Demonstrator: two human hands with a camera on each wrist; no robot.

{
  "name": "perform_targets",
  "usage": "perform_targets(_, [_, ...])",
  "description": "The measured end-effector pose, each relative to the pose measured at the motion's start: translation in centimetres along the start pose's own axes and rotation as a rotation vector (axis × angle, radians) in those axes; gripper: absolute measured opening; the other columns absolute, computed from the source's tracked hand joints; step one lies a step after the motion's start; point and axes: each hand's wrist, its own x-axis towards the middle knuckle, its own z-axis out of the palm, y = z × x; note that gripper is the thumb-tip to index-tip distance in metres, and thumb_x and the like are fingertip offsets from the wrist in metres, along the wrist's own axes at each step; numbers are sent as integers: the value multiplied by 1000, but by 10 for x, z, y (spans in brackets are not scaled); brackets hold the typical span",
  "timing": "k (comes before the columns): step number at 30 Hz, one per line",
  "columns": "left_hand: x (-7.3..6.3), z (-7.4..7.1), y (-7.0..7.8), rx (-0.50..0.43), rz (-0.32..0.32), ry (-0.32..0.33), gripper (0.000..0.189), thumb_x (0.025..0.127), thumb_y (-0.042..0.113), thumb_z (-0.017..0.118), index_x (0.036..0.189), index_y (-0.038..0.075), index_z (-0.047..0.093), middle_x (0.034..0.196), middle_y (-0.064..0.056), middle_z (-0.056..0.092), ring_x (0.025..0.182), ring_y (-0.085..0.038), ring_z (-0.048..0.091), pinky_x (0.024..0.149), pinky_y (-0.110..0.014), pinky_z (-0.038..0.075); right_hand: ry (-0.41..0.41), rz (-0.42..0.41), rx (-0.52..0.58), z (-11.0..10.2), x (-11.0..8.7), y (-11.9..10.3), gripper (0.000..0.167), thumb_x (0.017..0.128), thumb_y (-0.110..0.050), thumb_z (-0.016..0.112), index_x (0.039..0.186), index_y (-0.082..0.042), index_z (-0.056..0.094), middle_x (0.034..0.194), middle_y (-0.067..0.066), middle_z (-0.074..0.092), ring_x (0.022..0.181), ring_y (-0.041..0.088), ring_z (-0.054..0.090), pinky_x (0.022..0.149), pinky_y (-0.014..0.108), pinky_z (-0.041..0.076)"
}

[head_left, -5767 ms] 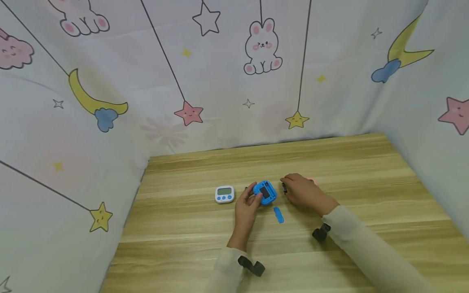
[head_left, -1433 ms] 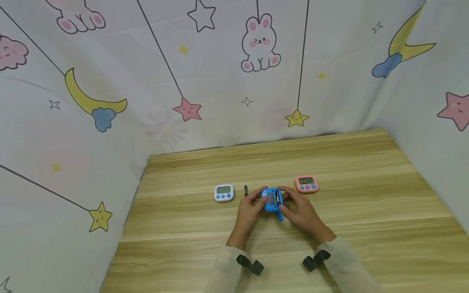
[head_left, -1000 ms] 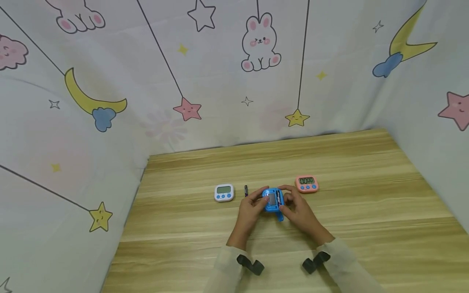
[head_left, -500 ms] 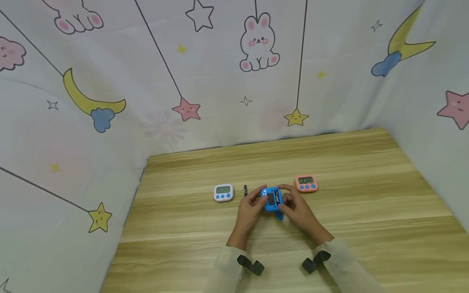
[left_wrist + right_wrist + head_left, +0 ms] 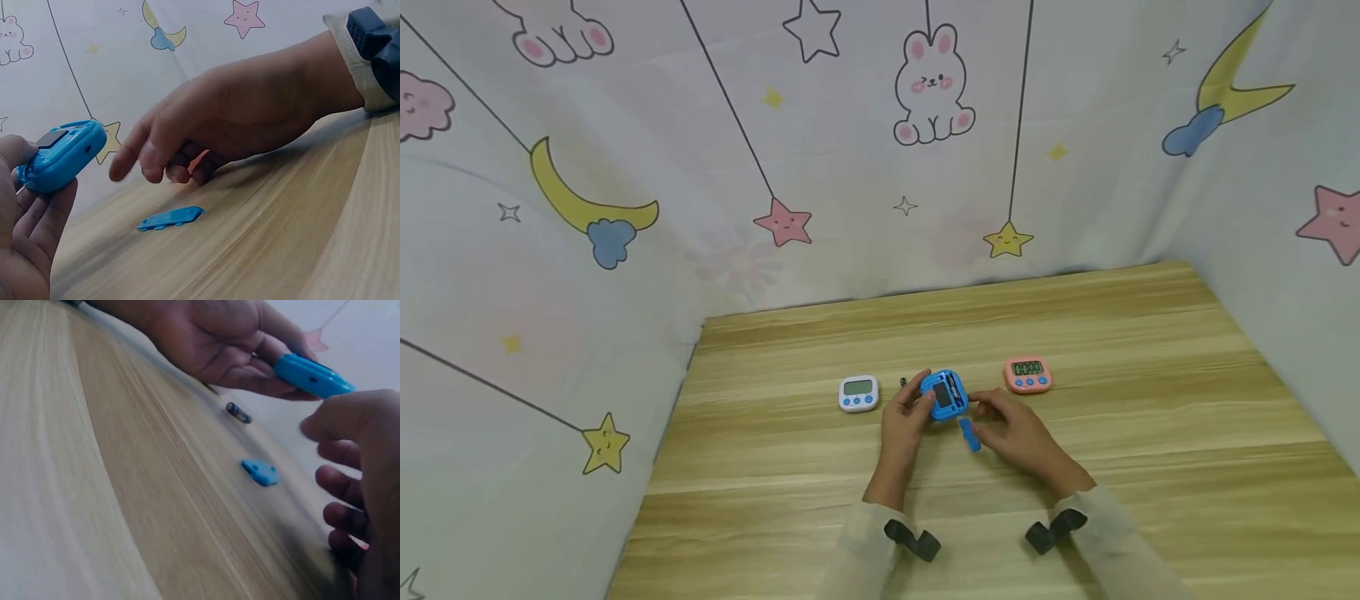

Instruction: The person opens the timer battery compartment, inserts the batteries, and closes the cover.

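The left hand point(image 5: 904, 425) grips the blue timer point(image 5: 950, 402) above the desk point(image 5: 760, 467), about midway between the left and right edges. The right hand point(image 5: 1018, 433), previously on the timer, is now apart from it, empty, fingers loosely bent, near the blue cover point(image 5: 968, 433).

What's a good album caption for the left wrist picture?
Left hand holding a blue device, empty right hand close by, a blue cover on the table.

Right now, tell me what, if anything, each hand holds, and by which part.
The left hand grips the rounded blue plastic timer by its left edge, thumb on its upper face; the right hand holds nothing.
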Motion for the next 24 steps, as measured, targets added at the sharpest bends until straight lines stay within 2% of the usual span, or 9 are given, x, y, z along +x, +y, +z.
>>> perform_targets(5, [-1, 1, -1, -4, 25, -2, 40, 95, 14, 65, 134, 8, 60, 123, -14, 62, 113, -29, 59, 80, -26, 55, -59, -56, -155, -1, 0, 7, 50, 79, -26, 78, 125, -11, 64, 110, -2, 58, 103, 17, 49, 89, 41, 43])
perform_targets(10, [-1, 2, 1, -20, 34, -4, 41, 94, 14, 66, 134, 5, 59, 122, -15, 63, 108, -23, 61, 81, -27, 56, -105, -91, -225, -1, 0, 8, 49, 76, -29, 78, 121, -11, 67, 114, 1, 57, 108, 22, 47, 95, 44, 39])
perform_targets(16, [0, 2, 1, -26, 22, -9, 40, 95, 12, 64, 134, 6, 59, 123, -15, 62, 109, -22, 61, 82, -27, 55, -114, -124, -239, -2, 0, 8, 49, 76, -27, 78, 121, -13, 67, 116, 0, 56, 108, 21, 46, 94, 45, 39])
perform_targets(24, [-1, 2, 1, -20, 21, -14, 38, 96, 10, 63, 134, 6, 59, 122, -15, 63, 111, -28, 60, 81, -29, 56, -107, -132, -231, -1, 1, 11, 41, 76, -28, 78, 115, -18, 67, 115, -3, 55, 108, 19, 45, 95, 44, 38])
